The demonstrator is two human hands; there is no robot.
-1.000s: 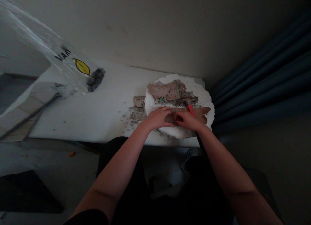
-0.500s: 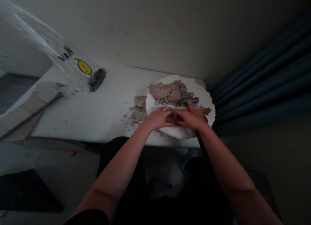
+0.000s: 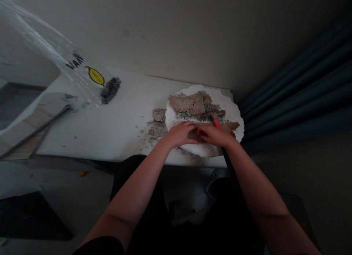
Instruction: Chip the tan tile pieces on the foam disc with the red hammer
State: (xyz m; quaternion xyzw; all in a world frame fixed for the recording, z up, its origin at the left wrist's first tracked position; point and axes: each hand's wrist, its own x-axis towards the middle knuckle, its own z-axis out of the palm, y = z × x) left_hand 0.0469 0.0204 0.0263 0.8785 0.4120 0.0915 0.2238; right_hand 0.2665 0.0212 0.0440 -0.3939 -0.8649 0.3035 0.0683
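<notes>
A round white foam board (image 3: 232, 113) lies at the right end of a white table (image 3: 115, 123). On it rest brown cardboard scraps (image 3: 187, 104) and a longer brown cardboard strip (image 3: 228, 126). My left hand (image 3: 178, 133) presses on the strip's left end. My right hand (image 3: 216, 135) grips a red-handled tool (image 3: 216, 123) against the strip. Both hands touch near the board's front edge.
Grey crumbs and a small scrap (image 3: 158, 115) lie left of the board. A clear plastic bag (image 3: 82, 77) with a yellow label and dark contents hangs over the table's left part. Dark blue curtains (image 3: 297, 97) stand at the right, a wall behind.
</notes>
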